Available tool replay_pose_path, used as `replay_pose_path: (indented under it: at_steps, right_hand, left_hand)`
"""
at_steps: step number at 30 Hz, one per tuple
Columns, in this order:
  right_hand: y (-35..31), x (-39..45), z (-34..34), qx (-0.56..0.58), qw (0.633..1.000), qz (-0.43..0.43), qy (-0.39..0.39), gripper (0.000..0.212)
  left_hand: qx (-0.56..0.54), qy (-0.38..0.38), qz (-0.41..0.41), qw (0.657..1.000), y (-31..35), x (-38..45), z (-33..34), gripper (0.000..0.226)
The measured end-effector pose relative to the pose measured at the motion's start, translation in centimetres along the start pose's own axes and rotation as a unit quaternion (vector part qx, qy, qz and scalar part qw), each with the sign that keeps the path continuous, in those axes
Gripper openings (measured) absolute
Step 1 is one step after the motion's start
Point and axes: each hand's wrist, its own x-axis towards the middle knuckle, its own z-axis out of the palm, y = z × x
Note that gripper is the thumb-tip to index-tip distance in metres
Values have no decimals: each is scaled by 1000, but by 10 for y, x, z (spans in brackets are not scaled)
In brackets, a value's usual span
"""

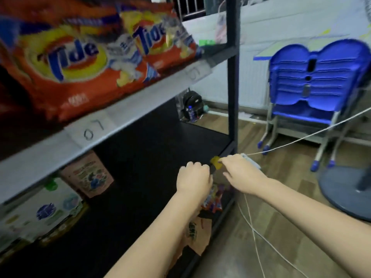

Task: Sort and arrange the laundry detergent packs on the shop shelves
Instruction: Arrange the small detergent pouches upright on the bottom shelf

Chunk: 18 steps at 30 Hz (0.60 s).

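Two orange Tide packs (pixel 66 63) lie side by side on the upper shelf (pixel 112 129), whose pale front edge carries a handwritten "07" label (pixel 94 129) below the nearer pack. Beneath it, the dark lower shelf (pixel 144 157) runs back to a black upright post (pixel 232 77) at its right corner. On the left of that lower shelf stand a white detergent box (pixel 44 209) and, just behind it, a pinkish pouch (pixel 90 175). Beyond the rack the floor (pixel 281 197) is wood-patterned; a stack of blue chairs (pixel 319 81) stands against a pale wall, a round grey stand base (pixel 345 191) sits near the right edge, and thin white cords (pixel 259 237) trail across the floor.

A detergent pack (pixel 212 199) hangs at the front right corner of the lower shelf, under both hands. It shows orange, purple and yellow print, with a small yellow top corner (pixel 216 163) poking up between the hands; blur makes its exact shape hard to tell.

Left hand (pixel 193 177) is clenched round the pack's top edge, knuckles up. Right hand (pixel 242 173) pinches the yellow corner between thumb and forefinger, its other fingers loosely bent, with a white band (pixel 251 160) at its back from which a cord runs off to the right.
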Motion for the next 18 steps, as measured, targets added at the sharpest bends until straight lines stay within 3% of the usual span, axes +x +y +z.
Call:
replay_pose_path:
  at_steps: [8, 13, 18]
  right_hand:
    - [6, -53, -236, -36, 996, 54, 53, 38]
    - [-35, -44, -375, -40, 990, 35, 132, 33]
    - [-90, -9, -467, -23, 983, -14, 181, 36]
  left_hand:
    - [-2, 87, 77, 993, 37, -7, -237, 29]
    - [26, 200, 69, 977, 3, -18, -376, 30]
    - [71, 291, 27, 954, -56, -32, -470, 29]
